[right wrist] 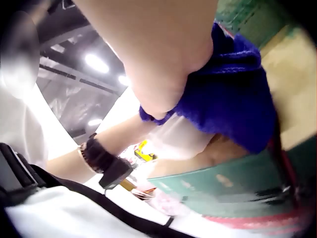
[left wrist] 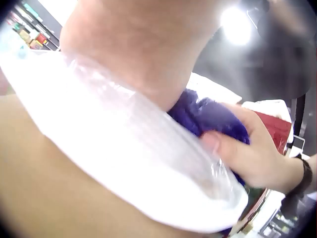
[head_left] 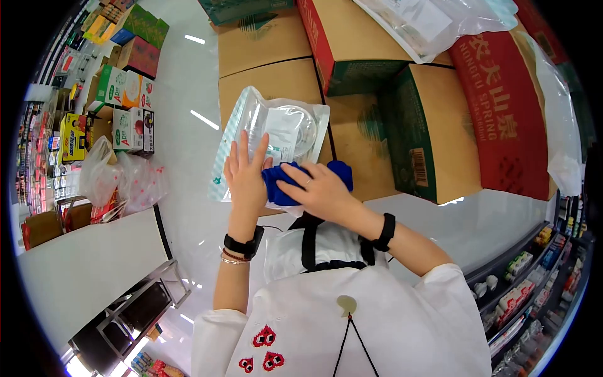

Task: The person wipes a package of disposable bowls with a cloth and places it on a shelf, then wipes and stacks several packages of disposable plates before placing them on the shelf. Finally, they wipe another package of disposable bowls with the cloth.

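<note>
A clear plastic package (head_left: 290, 129) with a pale patterned edge lies on the cardboard boxes, a white label and a coiled item showing inside. My left hand (head_left: 247, 176) rests on its near left part, fingers straight and spread. Beside it, my right hand (head_left: 323, 191) grips a bunched dark blue cloth (head_left: 340, 173) over the package's near edge. The left wrist view shows the right hand (left wrist: 257, 153) with its thumb against the blue cloth (left wrist: 218, 116), next to the package (left wrist: 114, 139). In the right wrist view the blue cloth (right wrist: 228, 104) hangs below that hand (right wrist: 158, 64).
Another clear package (head_left: 414, 25) lies on the boxes at the top right. A red carton (head_left: 502, 119) and a green-sided box (head_left: 411, 138) stand to the right. Stocked shelves flank both sides. A white table (head_left: 94, 264) is at the lower left, with plastic bags (head_left: 135, 179) behind it.
</note>
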The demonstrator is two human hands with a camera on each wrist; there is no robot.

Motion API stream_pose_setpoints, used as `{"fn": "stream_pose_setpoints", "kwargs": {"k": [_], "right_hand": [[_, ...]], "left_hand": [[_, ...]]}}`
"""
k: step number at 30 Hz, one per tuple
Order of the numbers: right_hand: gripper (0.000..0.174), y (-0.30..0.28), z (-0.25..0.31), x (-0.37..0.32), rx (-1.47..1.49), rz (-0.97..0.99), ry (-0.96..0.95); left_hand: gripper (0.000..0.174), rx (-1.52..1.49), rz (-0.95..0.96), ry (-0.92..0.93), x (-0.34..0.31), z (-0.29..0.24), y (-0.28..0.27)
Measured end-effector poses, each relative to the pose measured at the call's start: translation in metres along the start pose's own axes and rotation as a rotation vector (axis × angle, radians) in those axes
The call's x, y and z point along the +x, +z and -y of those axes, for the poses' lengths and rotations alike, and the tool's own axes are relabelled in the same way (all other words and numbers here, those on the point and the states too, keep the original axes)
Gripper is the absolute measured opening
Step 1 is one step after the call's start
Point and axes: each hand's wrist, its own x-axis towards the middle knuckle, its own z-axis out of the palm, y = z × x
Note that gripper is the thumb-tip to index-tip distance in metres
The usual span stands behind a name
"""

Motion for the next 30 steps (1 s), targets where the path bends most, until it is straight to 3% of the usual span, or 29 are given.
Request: {"fn": "stream_pose_setpoints", "kwargs": {"k": [8,13,16,19,26,28,30], "right_hand": [[0.053,-0.001,-0.061,0.041,-0.055,-0.044,0.332],[0.053,0.004,-0.068,0.054,-0.087,-0.057,0.313],[0.053,-0.002,-0.052,0.034,0.016,0.078,0.133],[0.05,-0.009,-0.018,0.006,0.121,0.176,-0.009],[0.042,-0.029,-0.01,-0.014,0.157,0.217,-0.133],[0.044,-0.039,-0.011,-0.013,0.166,0.313,-0.153],[0.048,-0.035,-0.018,-0.024,0.145,0.352,-0.166]], "left_hand": [[0.052,0.036,-0.07,-0.058,-0.006,-0.008,0.007],[0.052,0.107,-0.114,-0.15,-0.006,-0.019,0.018],[0.05,0.08,-0.091,-0.207,-0.007,-0.019,0.018],[0.044,-0.261,-0.06,-0.356,-0.006,-0.015,0.018],[0.043,-0.219,-0.015,-0.33,-0.006,-0.019,0.012],[0.045,-0.393,-0.053,-0.277,-0.009,-0.009,0.011],[0.051,-0.776,-0.116,-0.27,-0.011,0.01,0.006]]}}
